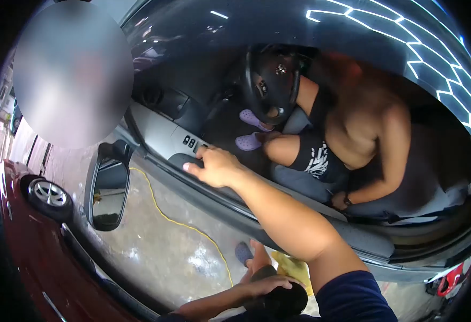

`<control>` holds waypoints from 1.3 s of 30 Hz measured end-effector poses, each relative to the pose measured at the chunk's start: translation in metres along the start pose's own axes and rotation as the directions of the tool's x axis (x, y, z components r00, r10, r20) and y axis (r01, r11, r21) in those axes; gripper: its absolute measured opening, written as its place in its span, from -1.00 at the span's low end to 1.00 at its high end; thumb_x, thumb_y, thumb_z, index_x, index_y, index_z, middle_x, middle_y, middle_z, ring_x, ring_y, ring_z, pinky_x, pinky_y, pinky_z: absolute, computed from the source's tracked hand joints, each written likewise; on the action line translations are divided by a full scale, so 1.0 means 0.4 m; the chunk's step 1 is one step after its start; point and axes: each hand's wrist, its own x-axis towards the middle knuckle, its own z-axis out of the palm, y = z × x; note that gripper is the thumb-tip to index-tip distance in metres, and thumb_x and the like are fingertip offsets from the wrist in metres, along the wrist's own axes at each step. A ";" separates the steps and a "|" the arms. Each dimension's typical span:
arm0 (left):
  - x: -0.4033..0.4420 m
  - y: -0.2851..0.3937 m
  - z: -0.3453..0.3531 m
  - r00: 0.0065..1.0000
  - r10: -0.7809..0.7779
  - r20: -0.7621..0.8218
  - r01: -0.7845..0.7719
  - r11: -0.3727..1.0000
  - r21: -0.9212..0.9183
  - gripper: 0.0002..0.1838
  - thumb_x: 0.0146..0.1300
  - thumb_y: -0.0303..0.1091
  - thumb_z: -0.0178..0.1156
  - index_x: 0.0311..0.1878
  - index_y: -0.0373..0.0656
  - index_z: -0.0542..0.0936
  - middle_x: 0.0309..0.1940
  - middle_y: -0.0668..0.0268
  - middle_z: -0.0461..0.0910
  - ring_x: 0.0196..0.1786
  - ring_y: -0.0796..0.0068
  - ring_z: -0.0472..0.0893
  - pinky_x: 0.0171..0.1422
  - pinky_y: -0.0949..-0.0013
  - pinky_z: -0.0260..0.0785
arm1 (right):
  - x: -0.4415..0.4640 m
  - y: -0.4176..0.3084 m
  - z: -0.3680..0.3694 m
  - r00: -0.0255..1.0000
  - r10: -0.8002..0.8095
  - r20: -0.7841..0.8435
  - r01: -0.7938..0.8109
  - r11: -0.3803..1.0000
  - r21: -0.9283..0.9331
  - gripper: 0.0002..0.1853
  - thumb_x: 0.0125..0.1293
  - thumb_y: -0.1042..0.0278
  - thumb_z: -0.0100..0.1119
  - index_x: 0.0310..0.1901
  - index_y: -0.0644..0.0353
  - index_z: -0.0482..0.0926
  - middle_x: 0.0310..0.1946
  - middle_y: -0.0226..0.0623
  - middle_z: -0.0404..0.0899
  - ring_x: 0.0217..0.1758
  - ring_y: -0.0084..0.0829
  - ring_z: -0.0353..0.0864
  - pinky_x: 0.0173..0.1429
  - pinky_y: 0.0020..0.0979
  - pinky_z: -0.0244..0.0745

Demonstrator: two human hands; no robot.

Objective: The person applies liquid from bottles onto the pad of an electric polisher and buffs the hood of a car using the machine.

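Note:
My right hand (216,166) reaches from a navy sleeve across the window sill of a car door. Its fingertips rest on the window switches (190,142) of the grey armrest panel (160,129), and the thumb sticks out to the left. No object shows in that hand, though some fingers are hidden beneath it. Low in the view, my left hand (275,283) lies over a dark rounded shape (291,301), seemingly my knee, with its fingers laid along it. Below the door, a foot in a dark clog (243,253) shows.
A person (353,129) in black shorts and purple clogs sits behind the steering wheel (270,86). The side mirror (109,188) juts out at left. A yellow cord (163,214) crosses the floor. A yellow cloth (289,266) lies below the door; a red car (31,241) stands left.

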 end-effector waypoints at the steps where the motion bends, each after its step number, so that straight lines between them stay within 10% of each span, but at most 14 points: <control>1: 0.017 0.031 0.018 0.996 -0.029 0.081 0.047 0.971 -0.236 -0.46 0.53 -0.18 0.06 0.48 -0.13 0.60 0.49 0.16 0.53 0.58 0.29 0.38 0.73 0.22 0.04 | 0.001 0.011 -0.002 1.000 0.004 0.005 -0.004 1.000 0.003 -0.37 0.53 -0.27 0.19 0.28 0.14 0.68 0.31 0.06 0.65 0.40 0.10 0.64 0.46 0.00 0.54; 8: 0.018 0.024 0.023 0.994 -0.012 0.108 0.057 0.901 -0.431 -0.47 0.62 -0.14 0.04 0.50 -0.20 0.56 0.56 0.18 0.46 0.59 0.34 0.38 0.76 0.27 -0.01 | 0.043 0.049 0.019 0.993 -0.071 -0.096 0.077 0.995 0.065 -0.68 0.61 0.11 0.12 0.12 0.11 0.73 0.19 0.04 0.72 0.30 0.15 0.68 0.40 0.07 0.56; 14: -0.022 0.036 0.037 0.992 0.075 0.106 -0.046 0.967 -0.252 -0.45 0.62 -0.10 0.06 0.51 -0.22 0.55 0.51 0.19 0.52 0.62 0.34 0.35 0.78 0.27 -0.08 | 0.037 0.050 0.006 0.993 -0.103 -0.057 0.106 0.993 0.046 -0.64 0.60 0.12 0.13 0.21 0.12 0.73 0.19 0.09 0.73 0.32 0.16 0.67 0.42 0.07 0.54; 20: -0.201 0.045 0.100 0.978 0.069 -0.196 -0.129 0.940 -0.316 -0.44 0.57 -0.12 0.16 0.51 -0.21 0.54 0.47 0.18 0.57 0.59 0.29 0.41 0.74 0.22 0.08 | -0.038 -0.012 -0.024 0.999 0.019 0.026 -0.011 0.964 -0.267 -0.24 0.64 -0.40 -0.15 0.27 0.20 0.69 0.22 0.11 0.73 0.37 0.11 0.68 0.44 0.04 0.55; 21: -0.247 0.122 0.106 0.976 0.048 -0.214 -0.068 0.994 -0.086 -0.43 0.58 -0.14 0.20 0.54 -0.21 0.52 0.54 0.15 0.49 0.61 0.29 0.39 0.75 0.21 0.07 | -0.053 -0.016 -0.030 0.999 0.047 0.027 -0.038 0.963 -0.268 -0.24 0.66 -0.38 -0.18 0.32 0.20 0.65 0.25 0.12 0.72 0.39 0.12 0.66 0.47 0.04 0.52; 30: -0.182 0.206 0.285 0.998 0.047 0.036 -0.046 0.998 -0.031 -0.36 0.45 -0.17 0.30 0.51 -0.25 0.53 0.41 0.18 0.60 0.46 0.37 0.55 0.64 0.28 0.27 | -0.575 0.203 -0.196 0.977 0.214 0.020 -0.205 0.955 -0.213 -0.14 0.68 -0.45 -0.42 0.49 0.12 0.56 0.49 0.06 0.54 0.62 0.09 0.43 0.69 0.02 0.25; 34: -0.184 0.195 0.360 1.000 0.002 0.024 -0.002 1.000 0.006 -0.38 0.43 -0.22 0.27 0.50 -0.26 0.55 0.41 0.14 0.62 0.48 0.30 0.56 0.65 0.24 0.27 | -0.880 0.259 -0.282 0.861 0.499 -0.100 -0.503 0.805 -0.315 -0.09 0.64 -0.49 -0.29 0.37 0.30 0.64 0.46 0.07 0.57 0.55 0.08 0.50 0.65 0.03 0.27; 39: -0.197 0.226 0.467 0.995 0.059 -0.074 -0.049 0.991 0.128 -0.36 0.41 -0.17 0.29 0.49 -0.27 0.56 0.36 0.14 0.65 0.43 0.27 0.60 0.62 0.20 0.32 | -1.070 0.315 -0.154 0.817 0.127 -0.562 -0.403 0.824 -0.399 -0.20 0.61 -0.32 -0.01 0.50 0.29 0.50 0.53 0.04 0.49 0.64 -0.05 0.39 0.69 0.06 0.20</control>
